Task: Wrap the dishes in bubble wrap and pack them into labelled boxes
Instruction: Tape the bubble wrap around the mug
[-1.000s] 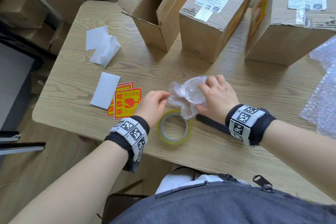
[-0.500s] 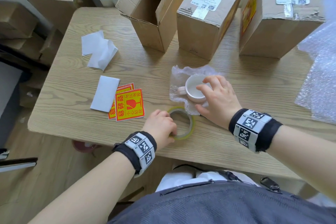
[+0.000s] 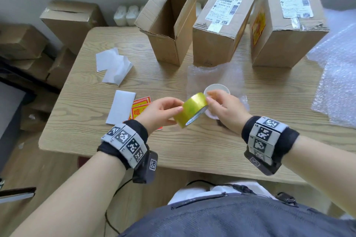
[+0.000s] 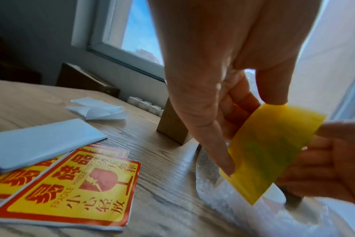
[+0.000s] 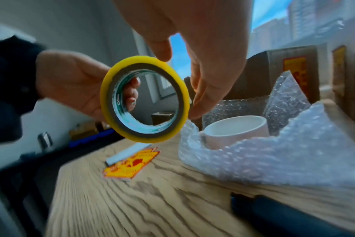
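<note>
Crumpled white paper (image 3: pixel 113 65) on wooden table (image 3: pixel 81 121), beyond and left of fingers (image 3: pixel 176 109) of left hand (image 3: pixel 159 113); flat white sheet (image 3: pixel 121 109) just left. Dark tool (image 5: pixel 294 214) lying on table beneath right hand (image 3: pixel 225 109).

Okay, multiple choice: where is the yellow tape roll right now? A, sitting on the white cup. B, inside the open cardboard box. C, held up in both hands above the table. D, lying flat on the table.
C: the left hand and right hand hold the yellow tape roll between them in the air, near the white cup on its bubble wrap.
</note>
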Demonstrator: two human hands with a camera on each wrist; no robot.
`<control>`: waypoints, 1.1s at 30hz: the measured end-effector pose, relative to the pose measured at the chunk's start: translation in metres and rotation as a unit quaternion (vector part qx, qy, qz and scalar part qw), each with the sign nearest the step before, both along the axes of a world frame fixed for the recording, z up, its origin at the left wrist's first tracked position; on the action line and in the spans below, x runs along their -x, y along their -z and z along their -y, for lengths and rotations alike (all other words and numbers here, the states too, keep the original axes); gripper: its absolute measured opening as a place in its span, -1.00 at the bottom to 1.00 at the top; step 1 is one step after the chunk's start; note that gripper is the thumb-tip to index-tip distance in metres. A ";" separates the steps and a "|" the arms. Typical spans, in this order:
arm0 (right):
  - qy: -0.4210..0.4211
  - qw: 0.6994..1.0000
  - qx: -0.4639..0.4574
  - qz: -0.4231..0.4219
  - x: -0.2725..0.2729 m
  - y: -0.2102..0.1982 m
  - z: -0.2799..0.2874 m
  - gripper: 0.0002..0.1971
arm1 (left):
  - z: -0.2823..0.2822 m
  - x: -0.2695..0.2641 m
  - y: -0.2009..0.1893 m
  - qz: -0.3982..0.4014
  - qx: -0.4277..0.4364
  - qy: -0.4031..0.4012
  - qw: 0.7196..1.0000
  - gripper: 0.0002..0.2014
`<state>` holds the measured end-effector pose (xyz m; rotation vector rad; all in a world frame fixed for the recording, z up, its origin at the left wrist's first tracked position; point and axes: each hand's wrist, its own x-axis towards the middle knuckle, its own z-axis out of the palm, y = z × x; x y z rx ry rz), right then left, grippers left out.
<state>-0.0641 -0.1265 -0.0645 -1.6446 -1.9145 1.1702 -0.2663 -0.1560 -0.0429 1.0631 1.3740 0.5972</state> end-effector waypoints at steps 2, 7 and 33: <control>0.064 0.987 0.103 -0.106 0.006 -0.011 -0.003 -0.73 | 0.000 0.005 -0.008 0.071 0.008 -0.031 0.997 -0.86; 0.154 0.887 0.320 -0.297 0.015 -0.036 -0.008 -0.59 | -0.006 0.011 -0.021 0.156 0.032 -0.103 0.982 -0.88; 0.191 0.898 0.213 -0.336 -0.001 -0.062 -0.022 -0.93 | -0.013 -0.007 -0.036 -0.007 -0.128 0.027 0.991 -0.87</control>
